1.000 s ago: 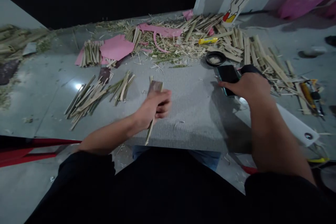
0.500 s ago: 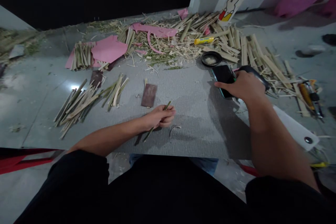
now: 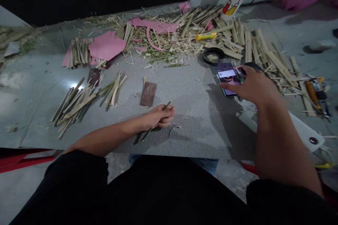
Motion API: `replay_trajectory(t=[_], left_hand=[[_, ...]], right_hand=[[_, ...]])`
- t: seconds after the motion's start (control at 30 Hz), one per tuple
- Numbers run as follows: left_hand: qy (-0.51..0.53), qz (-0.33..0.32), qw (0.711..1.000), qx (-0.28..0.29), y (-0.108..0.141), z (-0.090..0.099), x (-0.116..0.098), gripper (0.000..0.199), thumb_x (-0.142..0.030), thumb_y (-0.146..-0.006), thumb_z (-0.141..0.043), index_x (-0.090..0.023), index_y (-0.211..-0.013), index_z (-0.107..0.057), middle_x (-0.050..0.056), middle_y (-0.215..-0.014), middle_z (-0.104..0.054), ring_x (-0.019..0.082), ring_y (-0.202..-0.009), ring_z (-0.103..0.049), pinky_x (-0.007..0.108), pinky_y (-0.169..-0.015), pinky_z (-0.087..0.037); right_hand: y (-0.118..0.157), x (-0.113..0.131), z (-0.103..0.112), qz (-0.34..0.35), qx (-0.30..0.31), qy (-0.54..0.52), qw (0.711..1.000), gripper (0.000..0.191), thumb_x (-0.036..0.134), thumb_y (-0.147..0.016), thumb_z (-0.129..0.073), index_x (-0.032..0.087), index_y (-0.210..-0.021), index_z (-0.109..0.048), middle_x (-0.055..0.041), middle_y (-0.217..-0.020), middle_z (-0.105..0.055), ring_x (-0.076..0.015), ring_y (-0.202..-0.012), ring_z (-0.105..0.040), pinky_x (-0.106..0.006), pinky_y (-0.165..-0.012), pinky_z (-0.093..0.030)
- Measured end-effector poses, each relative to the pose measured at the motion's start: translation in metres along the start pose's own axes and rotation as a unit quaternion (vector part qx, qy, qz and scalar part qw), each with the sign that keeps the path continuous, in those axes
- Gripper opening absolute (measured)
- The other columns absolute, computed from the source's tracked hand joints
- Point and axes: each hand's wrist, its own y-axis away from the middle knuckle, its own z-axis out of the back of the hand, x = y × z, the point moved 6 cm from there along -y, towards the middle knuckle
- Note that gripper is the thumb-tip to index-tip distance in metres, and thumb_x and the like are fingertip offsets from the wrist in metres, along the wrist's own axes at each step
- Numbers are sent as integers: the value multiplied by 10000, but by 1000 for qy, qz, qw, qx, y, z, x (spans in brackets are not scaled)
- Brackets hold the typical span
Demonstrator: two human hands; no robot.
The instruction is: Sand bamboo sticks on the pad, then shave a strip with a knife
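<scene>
My left hand [image 3: 161,116] is closed round a thin green bamboo strip [image 3: 146,134], which slants up through the fist above the grey table [image 3: 195,112]. At the right, my right hand [image 3: 245,85] reaches over a phone [image 3: 227,77] that lies face up with its screen lit. The thumb rests at the phone's lower left edge, and the fingers are spread apart towards its right side. Beyond my left hand lies a brown rectangular piece [image 3: 148,94] on top of a pale strip. A curled shaving [image 3: 174,128] is just right of my left hand.
Bamboo strips [image 3: 75,103] lie at the left. Shavings [image 3: 161,49], pink paper [image 3: 107,46], a yellow tube [image 3: 206,36] and a black round dish [image 3: 212,56] are along the back. Cutters [image 3: 318,96] and a white board [image 3: 303,132] lie right.
The phone's screen has gone from dark to lit. My right hand has shifted slightly right, its fingers lifting off the phone's far side. My left hand keeps its grip on the strip.
</scene>
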Motion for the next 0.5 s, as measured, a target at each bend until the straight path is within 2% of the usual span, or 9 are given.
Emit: replay_trajectory(t=[0.1, 0.23, 0.33, 0.43, 0.5], left_hand=[[3, -5, 1000, 9, 0, 0, 0, 687, -728, -968, -915, -268, -827, -423, -143, -603, -293, 43, -487, -129, 190, -452, -165], [9, -7, 1000, 7, -1, 2, 3, 661, -706, -975, -913, -268, -844, -436, -142, -600, -298, 46, -482, -142, 191, -458, -172], [12, 5, 1000, -6, -2, 6, 6, 635, -676, -980, -911, -271, -854, -437, -143, -604, -286, 50, -482, -137, 190, -455, -172], [12, 13, 1000, -9, -2, 8, 8, 631, -663, -971, -921, -274, -859, -437, -145, -606, -283, 53, -483, -132, 189, -448, -177], [16, 15, 1000, -18, -1, 10, 8, 623, -648, -967, -931, -272, -866, -444, -146, -607, -286, 52, -483, -135, 186, -450, -182]], right_hand=[[0, 1, -8, -27, 34, 4, 999, 1070, 879, -921, -884, 81, -1603, -680, -449, -1490, -696, -555, -1248, -714, -636, -1001, -542], [0, 10, -10, -24, 48, -3, 999, 866, 839, -933, -890, 107, -1379, -767, -408, -1350, -746, -512, -1171, -712, -623, -970, -543], [7, 21, -4, -38, 35, 18, 999, 861, 754, -937, -916, 75, -1440, -754, -388, -1421, -739, -496, -1227, -718, -597, -1000, -541], [23, 38, 13, -36, -37, 44, 998, 971, 631, -884, -975, 69, -1605, -647, -358, -1559, -675, -495, -1285, -726, -583, -1023, -540], [36, 49, 25, -26, -87, 45, 995, 975, 568, -858, -974, 102, -1632, -607, -345, -1619, -627, -497, -1263, -734, -578, -992, -551]])
